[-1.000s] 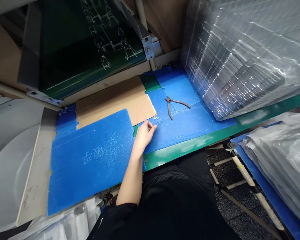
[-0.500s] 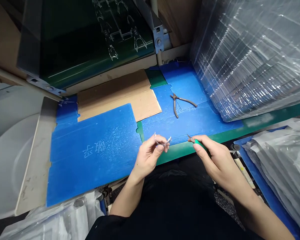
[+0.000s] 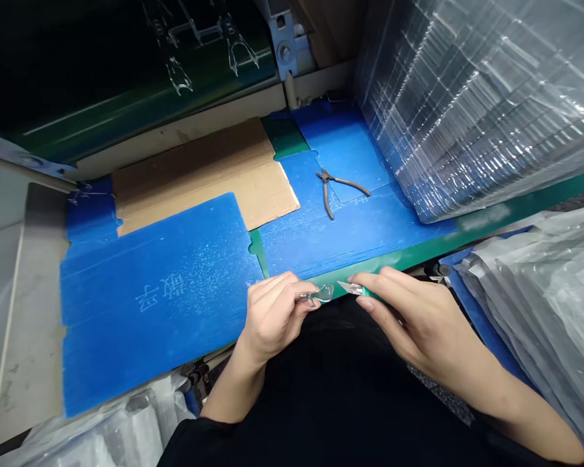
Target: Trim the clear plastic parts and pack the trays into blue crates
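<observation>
A small clear plastic piece [image 3: 318,295] is pinched between the thumb and curled fingers [image 3: 285,288] of the left hand [image 3: 275,324] and is held just below the middle of the view, at about 6 o'clock. A craft knife [image 3: 365,292] with a green handle is gripped in the right hand [image 3: 413,321], the thumb and fingers [image 3: 384,282] being pressed together around the handle. Its blade [image 3: 348,287] is pointed toward 9 o'clock and is placed just beside the clear piece; contact between the two cannot be determined. Both hands are held over the near edge of a green mat [image 3: 433,253]. Two blue corrugated sheets are laid on the mat, one [image 3: 160,292] at 8 o'clock and the other [image 3: 350,233] at 1 o'clock. A pair of pliers [image 3: 328,191] is laid on the latter sheet. Brown cardboard [image 3: 204,175] is positioned at 11 o'clock, a film-wrapped stack of clear parts [image 3: 472,110] at 2 o'clock and a grey plastic bag [image 3: 530,305] at 4 o'clock
</observation>
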Available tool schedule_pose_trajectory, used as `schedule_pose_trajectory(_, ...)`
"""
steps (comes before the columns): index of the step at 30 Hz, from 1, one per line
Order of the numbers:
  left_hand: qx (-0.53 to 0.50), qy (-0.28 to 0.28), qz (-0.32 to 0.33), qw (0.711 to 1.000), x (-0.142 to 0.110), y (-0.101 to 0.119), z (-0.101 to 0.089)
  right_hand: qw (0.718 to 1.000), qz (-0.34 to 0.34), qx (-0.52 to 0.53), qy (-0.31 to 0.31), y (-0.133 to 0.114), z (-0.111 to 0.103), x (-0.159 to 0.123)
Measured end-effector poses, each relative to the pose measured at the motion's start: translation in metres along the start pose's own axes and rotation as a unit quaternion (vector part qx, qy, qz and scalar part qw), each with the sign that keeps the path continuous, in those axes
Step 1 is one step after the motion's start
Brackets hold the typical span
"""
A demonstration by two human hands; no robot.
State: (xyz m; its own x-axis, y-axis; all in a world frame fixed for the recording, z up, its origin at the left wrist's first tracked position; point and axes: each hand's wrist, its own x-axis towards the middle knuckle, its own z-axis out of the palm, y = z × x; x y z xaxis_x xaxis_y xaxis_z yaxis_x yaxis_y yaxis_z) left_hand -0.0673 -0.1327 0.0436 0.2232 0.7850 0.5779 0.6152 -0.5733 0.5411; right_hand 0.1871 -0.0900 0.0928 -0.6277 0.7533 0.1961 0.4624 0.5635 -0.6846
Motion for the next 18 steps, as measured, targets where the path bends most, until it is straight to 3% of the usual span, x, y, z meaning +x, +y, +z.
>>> schedule_pose_trajectory(18, -0.033, -0.022, 0.001, 0.999, -0.004, 0.0061, -0.0039, 0.999, 0.019, -0.02, -0.037, 0.005, 0.0021, -0.0095)
